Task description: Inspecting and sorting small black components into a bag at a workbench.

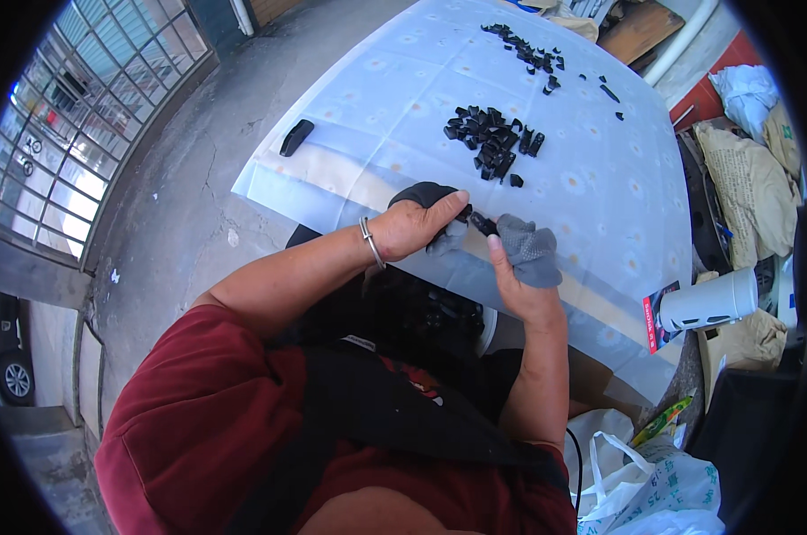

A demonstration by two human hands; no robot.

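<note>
The fingers of my left hand [409, 227] are pinched on one small black piece [464, 212], and the fingers of my right hand [524, 266] grip a second piece [484, 224] close beside it; whether the two are joined, I can't tell. I wear two gloves, one dark glove [421, 193] over my left fingers and one grey glove [533, 248] over my right, with both thumbs bare. One metal bangle [372, 242] circles my left wrist.

My fingers are over the near edge of one bench [376, 98], its top white with printed flowers. Beyond them lie two heaps of black pieces: a nearer heap [488, 138], packed too tightly for me to count, and a farther heap [528, 52], looser but too small to count. Three stray pieces [609, 93] sit apart to the right of that one. Well to the left of my fingers, and farther off, lies one larger black part [296, 137].

To the right of my fingers, near the bench's edge, are one white cylinder [711, 308] and one red card [655, 323]. Below them is at least one white plastic bag [653, 490].
</note>
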